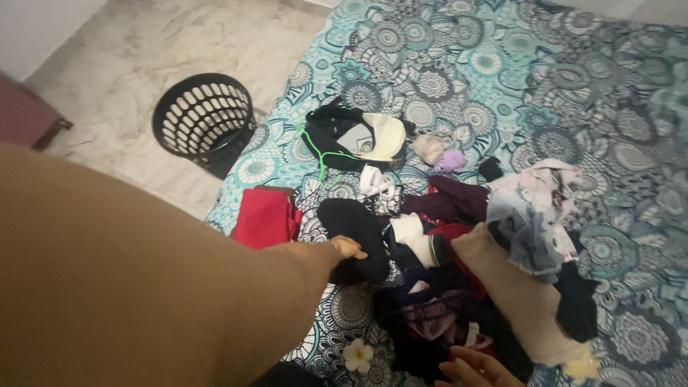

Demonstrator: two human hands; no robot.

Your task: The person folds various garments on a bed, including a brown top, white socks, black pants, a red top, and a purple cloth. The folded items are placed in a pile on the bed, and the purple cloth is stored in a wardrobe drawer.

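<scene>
A heap of mixed clothes lies on a bed with a teal flower-patterned sheet. My left arm, in a wide tan sleeve, reaches across the frame. My left hand shows only its curled fingers, which grip the edge of a black garment. At the bottom edge my right hand rests with fingers apart on dark purple and black cloth. A long beige garment lies just right of it, and a grey and white floral piece sits on top of the heap.
A black perforated laundry basket stands on the marble floor left of the bed. A folded red garment lies near the bed's edge. A black item with a green cord lies further back, with a small purple piece nearby. Dark red furniture sits far left.
</scene>
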